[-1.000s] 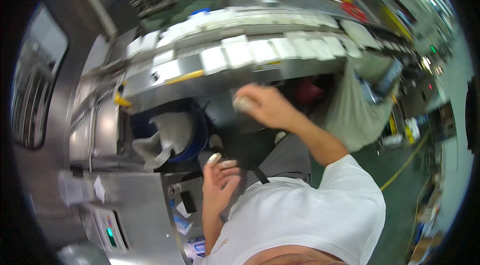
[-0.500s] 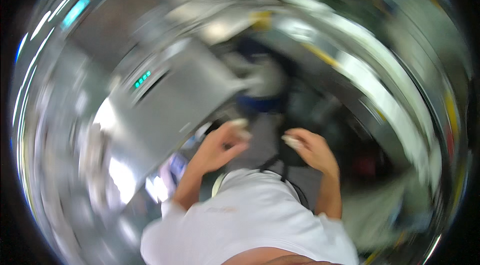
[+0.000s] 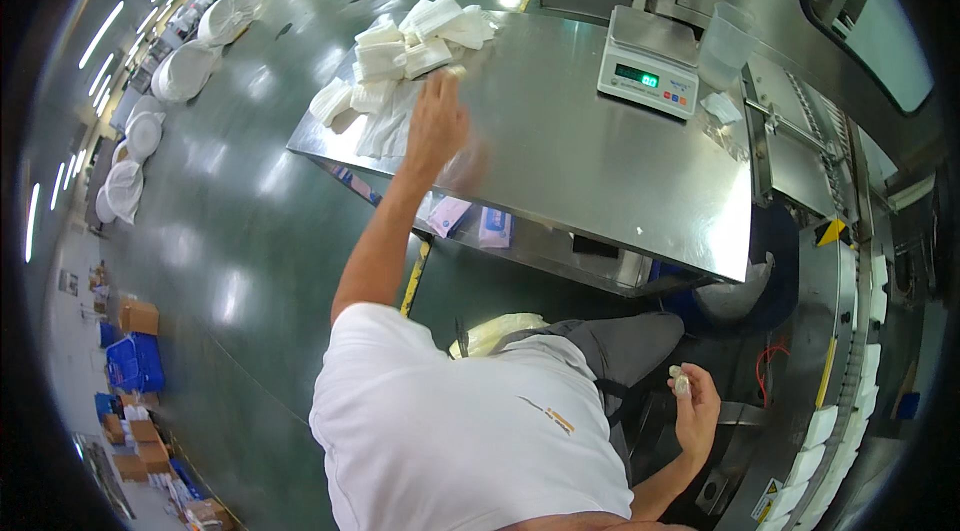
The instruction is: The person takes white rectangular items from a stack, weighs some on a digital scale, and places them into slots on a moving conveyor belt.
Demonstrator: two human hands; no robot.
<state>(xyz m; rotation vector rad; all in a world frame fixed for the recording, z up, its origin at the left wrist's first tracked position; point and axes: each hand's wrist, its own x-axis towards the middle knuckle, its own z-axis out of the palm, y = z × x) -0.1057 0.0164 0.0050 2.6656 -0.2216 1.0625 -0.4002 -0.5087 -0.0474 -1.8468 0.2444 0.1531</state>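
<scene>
My left hand (image 3: 437,121) stretches out over a steel table (image 3: 600,181), its fingertips at the edge of a pile of white folded packets (image 3: 400,61). The hand is blurred by motion, and I cannot tell whether the pale bit at its fingertips is held. My right hand (image 3: 693,409) hangs low beside my hip, near the machine frame, with its fingers closed on a small white piece (image 3: 678,381).
A white digital scale (image 3: 648,61) and a clear plastic tub (image 3: 722,46) stand at the table's far right. A conveyor with white packets (image 3: 850,401) runs along the right. Round white stacks (image 3: 185,71) lie on the green floor at left, cardboard boxes and a blue crate (image 3: 135,363) lower left.
The view has swung from the conveyor and machine to the steel table. My left hand has reached out to the packet pile; my right hand has dropped beside my hip.
</scene>
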